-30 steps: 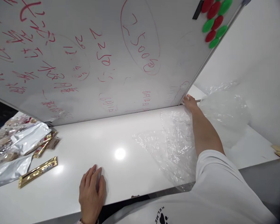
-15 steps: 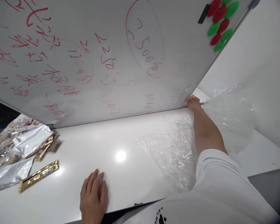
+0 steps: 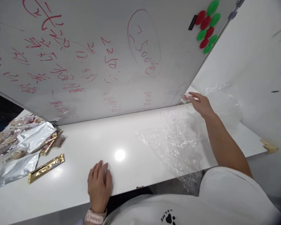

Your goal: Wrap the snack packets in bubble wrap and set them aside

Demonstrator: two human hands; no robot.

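My left hand (image 3: 99, 184) lies palm down near the front edge of the white table (image 3: 89, 147), its fingers stretched out and nothing under them that I can see. Over at the far right, my right hand (image 3: 200, 104) reaches beside the lower corner of the whiteboard (image 3: 121, 93), with fingers apart. Just past its fingertips, small red and clear packets (image 3: 184, 99) show partly from behind the board. Crumpled clear plastic bags (image 3: 178, 137) lie on the table below the right forearm, partly hanging over the front edge.
Piled at the left are silver pouches (image 3: 37, 136) and several clear-wrapped snacks (image 3: 4, 140). A gold stick packet (image 3: 46, 168) lies apart from them. Another large clear bag (image 3: 227, 103) stands against the right wall. Red and green magnets (image 3: 206, 28) cling to the whiteboard.
My right hand has come away from the whiteboard's corner and its fingers have spread. The packets behind the corner now show. My left hand stays on the table while the view has shifted.
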